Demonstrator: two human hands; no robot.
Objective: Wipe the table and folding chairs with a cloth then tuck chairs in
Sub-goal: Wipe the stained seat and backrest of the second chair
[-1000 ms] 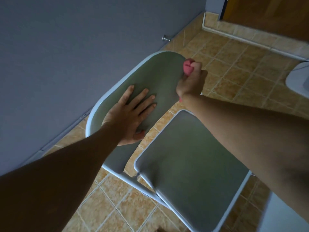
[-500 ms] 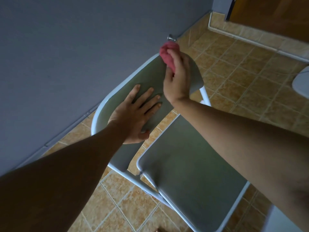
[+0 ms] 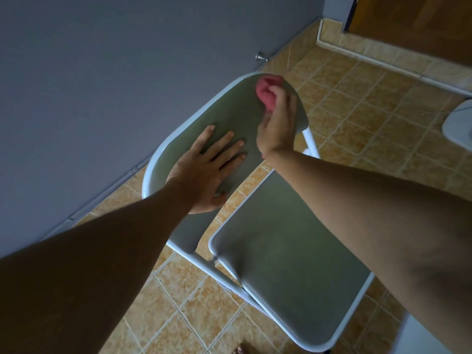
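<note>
Grey wall (image 3: 102, 72) fills the left; a small metal door stop (image 3: 83, 57) sits on it near the floor.

Folding chair (image 3: 286, 251) stands unfolded just right of the wall on tan floor tiles (image 3: 357, 111).

Left hand (image 3: 204, 169): flat on the lower left of the grey backrest (image 3: 235, 111), fingers straight and slightly spread, palm pressing down, thumb at the backrest's near edge.

Right hand (image 3: 278, 126): just right of the left hand and not touching it, fingers curled round a bunched pink cloth (image 3: 267, 92).

Cloth touches the backrest at its far, upper end, close to the white frame rim.

Far right: a brown wooden door (image 3: 421, 21); a white rounded object (image 3: 459, 126) is cut off by the right edge, so I cannot tell what it is.
</note>
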